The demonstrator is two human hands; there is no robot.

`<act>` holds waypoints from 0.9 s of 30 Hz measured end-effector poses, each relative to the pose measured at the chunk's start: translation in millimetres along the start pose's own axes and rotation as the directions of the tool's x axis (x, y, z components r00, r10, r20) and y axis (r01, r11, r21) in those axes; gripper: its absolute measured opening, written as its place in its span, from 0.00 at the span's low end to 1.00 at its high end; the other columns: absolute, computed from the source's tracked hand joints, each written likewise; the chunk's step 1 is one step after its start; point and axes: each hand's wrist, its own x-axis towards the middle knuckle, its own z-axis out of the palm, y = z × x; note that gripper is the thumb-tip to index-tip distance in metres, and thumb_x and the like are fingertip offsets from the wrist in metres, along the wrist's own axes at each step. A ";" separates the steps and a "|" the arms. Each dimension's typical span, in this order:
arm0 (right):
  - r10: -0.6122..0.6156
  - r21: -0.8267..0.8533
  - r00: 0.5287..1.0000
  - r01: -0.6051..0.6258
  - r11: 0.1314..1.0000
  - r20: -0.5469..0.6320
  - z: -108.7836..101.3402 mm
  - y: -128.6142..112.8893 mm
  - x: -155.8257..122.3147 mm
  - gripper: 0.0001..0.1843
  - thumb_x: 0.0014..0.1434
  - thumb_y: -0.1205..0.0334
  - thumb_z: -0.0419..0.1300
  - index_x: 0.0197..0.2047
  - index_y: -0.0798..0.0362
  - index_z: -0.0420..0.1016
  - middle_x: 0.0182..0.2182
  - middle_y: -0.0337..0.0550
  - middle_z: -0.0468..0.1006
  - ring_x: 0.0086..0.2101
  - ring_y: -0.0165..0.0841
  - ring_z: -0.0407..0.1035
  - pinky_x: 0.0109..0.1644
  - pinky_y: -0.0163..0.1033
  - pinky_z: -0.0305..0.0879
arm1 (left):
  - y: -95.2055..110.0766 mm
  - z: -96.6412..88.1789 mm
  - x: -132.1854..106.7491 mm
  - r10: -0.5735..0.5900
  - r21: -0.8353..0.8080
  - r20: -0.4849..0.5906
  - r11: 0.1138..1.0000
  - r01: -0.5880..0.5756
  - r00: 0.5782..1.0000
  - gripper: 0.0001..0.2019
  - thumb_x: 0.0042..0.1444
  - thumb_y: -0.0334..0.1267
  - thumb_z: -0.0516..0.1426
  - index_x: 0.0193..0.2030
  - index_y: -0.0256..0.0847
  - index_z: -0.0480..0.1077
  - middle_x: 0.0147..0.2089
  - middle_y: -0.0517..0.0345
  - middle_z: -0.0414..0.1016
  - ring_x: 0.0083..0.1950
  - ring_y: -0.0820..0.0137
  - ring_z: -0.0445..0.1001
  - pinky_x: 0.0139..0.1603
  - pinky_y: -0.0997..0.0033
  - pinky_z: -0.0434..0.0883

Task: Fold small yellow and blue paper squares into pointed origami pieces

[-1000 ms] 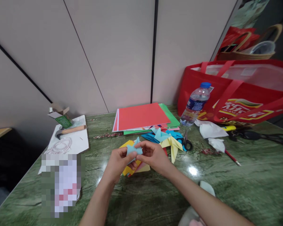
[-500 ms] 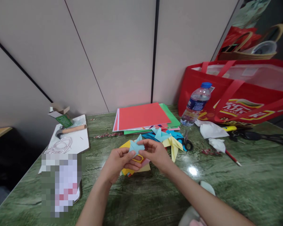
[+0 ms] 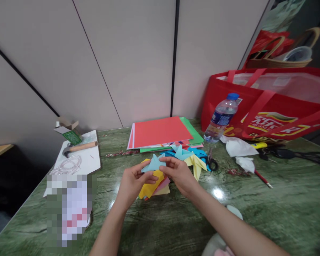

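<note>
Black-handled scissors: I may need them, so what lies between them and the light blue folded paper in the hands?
In the head view, the right hand and, nearer the scissors, a pale yellow folded paper, with blue folded papers alongside.

Red bag [image 3: 289, 106] with partly legible lettering [image 3: 266, 122] "HUAN", blue bottle label [image 3: 222, 118], print unreadable

Clear bottle [image 3: 221, 119] beside a red bag [image 3: 290, 103]

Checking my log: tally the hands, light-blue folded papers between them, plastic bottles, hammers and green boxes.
Left hand and right hand: 2
Light-blue folded paper between them: 1
Plastic bottle: 1
Wooden-handled hammer: 1
Green box: 1
Total: 6
</note>
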 end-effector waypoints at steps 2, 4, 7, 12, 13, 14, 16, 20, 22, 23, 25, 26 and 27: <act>0.004 0.015 1.000 -0.004 1.000 -0.001 0.4 -0.2 0.0 0.20 0.35 0.59 0.69 0.33 0.55 0.72 0.21 0.33 0.68 0.23 0.26 0.63 0.27 0.34 0.61 | 1.2 1.4 -0.8 0.006 -0.025 -0.013 1.000 -0.007 1.000 0.27 0.40 0.35 0.64 0.50 0.30 0.69 0.25 0.53 0.80 0.30 0.62 0.79 0.36 0.62 0.76; 0.006 0.028 1.000 -0.006 1.000 0.003 0.7 -0.3 0.0 0.20 0.34 0.58 0.69 0.33 0.55 0.72 0.21 0.32 0.67 0.23 0.26 0.63 0.28 0.34 0.61 | 2.1 2.4 -1.3 0.004 -0.052 -0.025 0.999 -0.005 1.000 0.26 0.40 0.36 0.64 0.49 0.32 0.70 0.27 0.53 0.80 0.32 0.61 0.79 0.37 0.62 0.76; 0.013 0.047 1.000 -0.013 0.999 0.005 1.0 -0.1 0.1 0.20 0.33 0.59 0.70 0.32 0.54 0.72 0.21 0.32 0.66 0.24 0.26 0.63 0.28 0.34 0.62 | 1.9 2.5 -1.0 0.005 -0.092 -0.028 0.996 -0.008 1.000 0.25 0.41 0.36 0.64 0.48 0.32 0.70 0.30 0.53 0.81 0.34 0.61 0.79 0.41 0.61 0.76; -0.040 0.060 0.999 0.039 0.997 0.011 0.6 1.4 0.4 0.18 0.34 0.60 0.69 0.30 0.55 0.71 0.21 0.32 0.66 0.24 0.26 0.62 0.30 0.34 0.60 | -0.5 2.1 0.4 0.036 -0.152 -0.033 0.987 -0.041 0.999 0.22 0.41 0.35 0.64 0.45 0.32 0.71 0.31 0.53 0.81 0.37 0.61 0.78 0.43 0.60 0.75; -0.058 0.047 0.998 0.057 0.997 0.017 0.4 1.5 0.4 0.17 0.35 0.60 0.69 0.30 0.55 0.71 0.21 0.32 0.66 0.24 0.26 0.62 0.30 0.34 0.60 | -0.9 2.2 0.7 0.032 -0.162 -0.045 0.986 -0.039 0.998 0.22 0.40 0.35 0.64 0.45 0.32 0.71 0.30 0.53 0.81 0.36 0.61 0.78 0.43 0.60 0.75; -0.079 0.024 0.997 0.078 0.997 0.023 0.3 1.5 0.3 0.16 0.36 0.61 0.68 0.31 0.54 0.71 0.20 0.32 0.65 0.24 0.26 0.62 0.30 0.34 0.59 | -1.2 2.4 1.0 0.023 -0.170 -0.058 0.985 -0.033 0.998 0.21 0.40 0.34 0.64 0.44 0.32 0.71 0.30 0.53 0.81 0.36 0.61 0.79 0.42 0.60 0.75; -0.122 -0.042 0.992 0.124 0.991 0.036 0.1 1.1 -0.1 0.14 0.38 0.61 0.67 0.31 0.54 0.71 0.20 0.32 0.65 0.24 0.27 0.61 0.29 0.34 0.59 | -1.6 2.8 1.6 0.002 -0.177 -0.082 0.984 -0.016 0.997 0.20 0.39 0.33 0.65 0.41 0.31 0.72 0.28 0.53 0.80 0.34 0.61 0.79 0.41 0.62 0.76; -0.205 -0.180 0.977 0.213 0.960 0.063 0.9 -1.7 -1.9 0.11 0.42 0.63 0.64 0.32 0.53 0.70 0.22 0.33 0.66 0.24 0.27 0.61 0.28 0.34 0.59 | -1.0 2.5 1.8 -0.017 -0.161 -0.097 0.987 0.001 0.995 0.20 0.38 0.34 0.65 0.41 0.31 0.72 0.26 0.54 0.80 0.29 0.65 0.78 0.36 0.65 0.76; -0.237 -0.220 0.968 0.251 0.943 0.088 2.2 -3.2 -3.7 0.10 0.43 0.65 0.62 0.33 0.53 0.69 0.23 0.34 0.67 0.24 0.28 0.62 0.28 0.34 0.60 | -0.2 2.0 1.3 -0.028 -0.136 -0.093 0.991 0.016 0.995 0.22 0.36 0.34 0.66 0.42 0.32 0.71 0.26 0.55 0.79 0.27 0.67 0.78 0.33 0.67 0.75; -0.244 -0.232 0.964 0.263 0.936 0.108 3.1 -3.8 -4.9 0.11 0.44 0.66 0.61 0.34 0.53 0.69 0.24 0.35 0.68 0.25 0.28 0.63 0.29 0.34 0.61 | 0.1 1.8 0.9 -0.033 -0.114 -0.082 0.993 0.024 0.996 0.22 0.35 0.33 0.66 0.41 0.33 0.72 0.26 0.56 0.79 0.26 0.67 0.77 0.32 0.68 0.75; -0.251 -0.257 0.956 0.284 0.924 0.153 5.1 -4.5 -7.7 0.12 0.44 0.68 0.60 0.36 0.52 0.68 0.26 0.36 0.70 0.26 0.29 0.65 0.29 0.34 0.63 | 0.3 1.3 0.5 -0.035 -0.041 -0.035 0.999 0.033 0.999 0.17 0.33 0.34 0.67 0.34 0.33 0.74 0.25 0.56 0.78 0.25 0.68 0.76 0.29 0.71 0.74; -0.256 -0.280 0.951 0.297 0.913 0.174 6.0 -4.6 -9.1 0.13 0.44 0.69 0.59 0.37 0.52 0.68 0.28 0.37 0.71 0.27 0.29 0.66 0.30 0.34 0.64 | 0.2 1.1 0.5 -0.032 0.007 -0.009 0.999 0.032 0.999 0.14 0.33 0.35 0.67 0.29 0.32 0.74 0.23 0.57 0.78 0.24 0.69 0.76 0.28 0.72 0.73; -0.264 -0.309 0.945 0.313 0.898 0.192 6.7 -4.6 -10.2 0.14 0.44 0.70 0.59 0.37 0.52 0.68 0.29 0.37 0.72 0.27 0.29 0.66 0.29 0.34 0.64 | -0.1 0.9 0.6 -0.029 0.053 0.014 0.998 0.028 0.999 0.11 0.34 0.36 0.66 0.25 0.32 0.73 0.22 0.57 0.77 0.23 0.70 0.75 0.26 0.74 0.72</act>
